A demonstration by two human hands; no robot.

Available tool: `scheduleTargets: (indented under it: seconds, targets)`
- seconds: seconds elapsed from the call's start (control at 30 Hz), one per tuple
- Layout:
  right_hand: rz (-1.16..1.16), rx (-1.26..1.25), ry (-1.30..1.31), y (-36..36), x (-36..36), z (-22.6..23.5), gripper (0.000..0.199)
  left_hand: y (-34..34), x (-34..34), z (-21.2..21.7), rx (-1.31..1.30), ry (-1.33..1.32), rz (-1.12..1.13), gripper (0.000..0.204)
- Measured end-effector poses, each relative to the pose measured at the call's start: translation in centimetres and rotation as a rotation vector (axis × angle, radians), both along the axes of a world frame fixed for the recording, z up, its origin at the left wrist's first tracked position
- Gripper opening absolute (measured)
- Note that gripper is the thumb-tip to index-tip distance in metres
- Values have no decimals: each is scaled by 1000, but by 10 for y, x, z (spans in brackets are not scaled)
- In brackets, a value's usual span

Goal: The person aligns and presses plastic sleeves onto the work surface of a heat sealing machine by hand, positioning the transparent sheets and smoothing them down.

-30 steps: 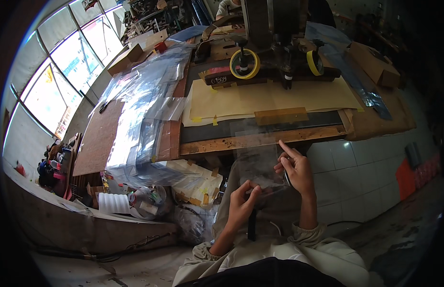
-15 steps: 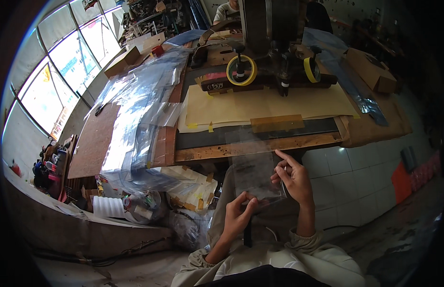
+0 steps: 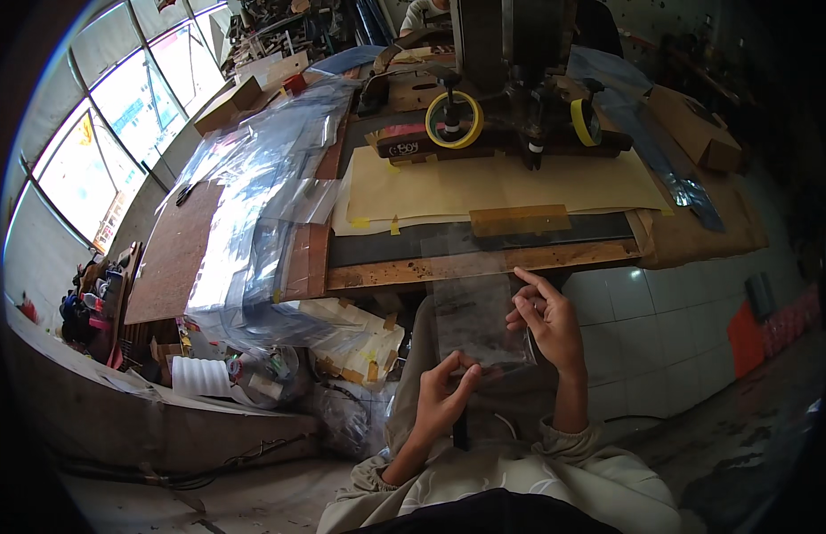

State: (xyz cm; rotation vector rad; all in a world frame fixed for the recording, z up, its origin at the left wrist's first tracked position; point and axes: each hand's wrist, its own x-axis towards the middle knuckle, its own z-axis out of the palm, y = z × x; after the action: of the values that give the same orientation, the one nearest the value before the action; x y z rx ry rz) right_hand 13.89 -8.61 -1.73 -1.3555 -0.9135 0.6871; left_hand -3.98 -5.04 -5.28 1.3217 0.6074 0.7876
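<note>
A clear plastic sheet [image 3: 473, 311] slants from the wooden table edge down over my lap. My left hand [image 3: 444, 396] pinches its near lower edge between thumb and fingers. Along the sheet's right side is my right hand [image 3: 550, 331], index finger stretched toward the table, thumb and other fingers curled at the edge. The sheet's far end overlaps the dark strip [image 3: 377, 249] at the table front. Beyond it, a cream board [image 3: 511, 187] with a brown tape patch [image 3: 520, 221] lies beneath the dark press bar [image 3: 511, 147].
Yellow tape rolls [image 3: 455, 120] hang on the press's knobs. Several shiny clear plastic sheets [image 3: 262, 214] cover the table's left side. Scissors [image 3: 186, 193] rest on a brown board there. A cardboard box [image 3: 695, 129] stands at the right. Another person [image 3: 425, 15] is partly visible at the back.
The view has shifted slightly. Both hands keep nearly the same hold on the clear plastic sheet, with only small finger movement.
</note>
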Motion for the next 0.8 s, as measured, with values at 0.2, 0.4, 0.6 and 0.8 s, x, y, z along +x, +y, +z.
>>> scheduleTargets:
  seconds: [0.2,0.4,0.6,0.8]
  targets:
    - [-26,38,-33,1,1,1,32,0,-8,14,126,73,-59,20]
    - [9,-26,-245,6,-1,11,26,0,-15,3,70,12,-27,18]
    - [-189,4,-539,36,15,34,23,3,-23,17,65,-11,-5,18]
    - [-188,10,-943,117,62,18,29,2,-28,24,113,-1,-27,17]
